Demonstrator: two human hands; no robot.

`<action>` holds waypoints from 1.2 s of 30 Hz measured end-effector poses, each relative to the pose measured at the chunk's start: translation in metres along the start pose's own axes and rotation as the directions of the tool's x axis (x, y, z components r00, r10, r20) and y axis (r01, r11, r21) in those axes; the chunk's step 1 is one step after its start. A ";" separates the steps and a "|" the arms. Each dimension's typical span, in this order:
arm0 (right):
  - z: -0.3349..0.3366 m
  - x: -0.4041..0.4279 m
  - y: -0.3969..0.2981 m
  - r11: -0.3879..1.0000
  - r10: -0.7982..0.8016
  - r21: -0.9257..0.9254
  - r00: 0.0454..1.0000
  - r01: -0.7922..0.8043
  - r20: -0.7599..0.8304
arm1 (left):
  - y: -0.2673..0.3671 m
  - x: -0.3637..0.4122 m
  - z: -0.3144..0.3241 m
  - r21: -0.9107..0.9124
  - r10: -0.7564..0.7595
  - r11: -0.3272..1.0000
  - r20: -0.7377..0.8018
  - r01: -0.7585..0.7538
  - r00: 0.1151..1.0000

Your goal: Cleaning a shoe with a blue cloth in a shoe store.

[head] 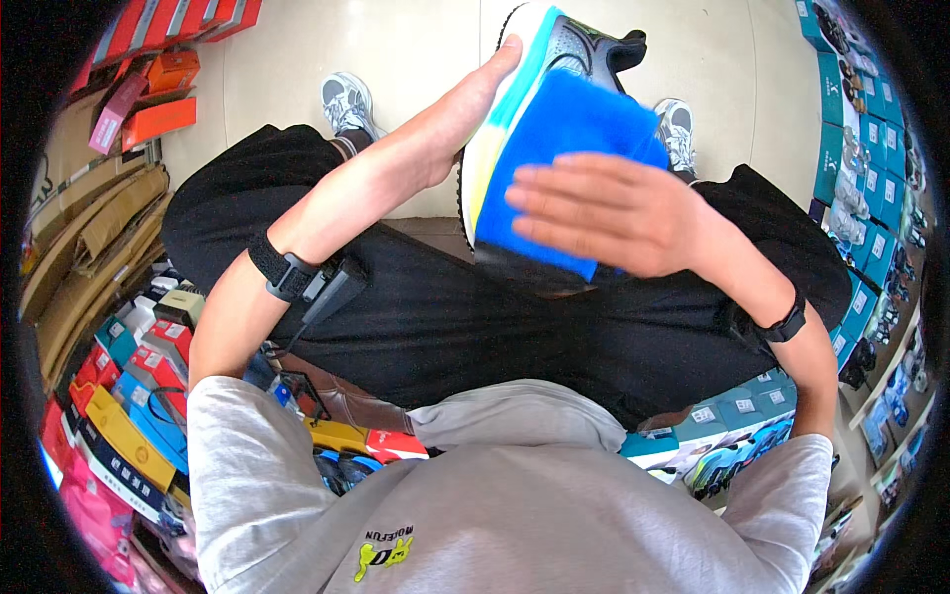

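Observation:
A grey and black sports shoe (575, 46) with a white, turquoise and yellow sole is held up above the floor between my knees. My left hand (479, 93) grips it along the sole, the thumb pressed on the sole's side; the other fingers are hidden behind the shoe. A bright blue cloth (571, 122) lies over the shoe's upper. My right hand (605, 211) rests flat on the cloth with its fingers stretched towards the sole, slightly blurred. Whether its thumb pinches the cloth cannot be seen.
Flattened cardboard (111, 230) and orange shoe boxes (159, 122) are at the left. More boxes (133, 438) lie at the lower left. Teal shoe boxes (831, 160) and shoes line the right side. My feet, in grey and white sneakers (347, 104), stand on the tiled floor (282, 44).

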State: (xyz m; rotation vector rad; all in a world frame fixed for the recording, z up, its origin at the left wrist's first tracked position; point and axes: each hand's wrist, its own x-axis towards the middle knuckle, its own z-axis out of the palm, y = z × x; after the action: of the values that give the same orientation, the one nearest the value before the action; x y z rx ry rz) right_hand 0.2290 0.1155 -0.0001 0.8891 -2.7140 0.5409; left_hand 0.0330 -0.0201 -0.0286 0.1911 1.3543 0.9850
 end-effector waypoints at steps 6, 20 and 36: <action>0.001 0.001 0.001 0.999 -0.052 -0.013 0.998 0.053 0.039 | -0.006 0.006 -0.006 0.010 0.029 1.000 -0.001 -0.029 1.000; -0.009 -0.005 0.023 0.981 0.181 -0.061 0.983 -0.183 -0.037 | -0.013 0.009 -0.006 0.065 0.057 0.996 0.012 -0.057 0.998; -0.016 -0.006 0.030 0.931 0.353 -0.071 0.932 -0.359 -0.081 | -0.013 0.011 -0.007 0.061 0.125 0.990 0.017 -0.126 0.992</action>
State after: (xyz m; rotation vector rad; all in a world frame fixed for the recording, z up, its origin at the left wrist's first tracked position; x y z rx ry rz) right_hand 0.2170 0.1481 0.0044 0.3471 -2.8240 0.5053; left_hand 0.0325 -0.0235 -0.0465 0.3325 1.3742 1.0455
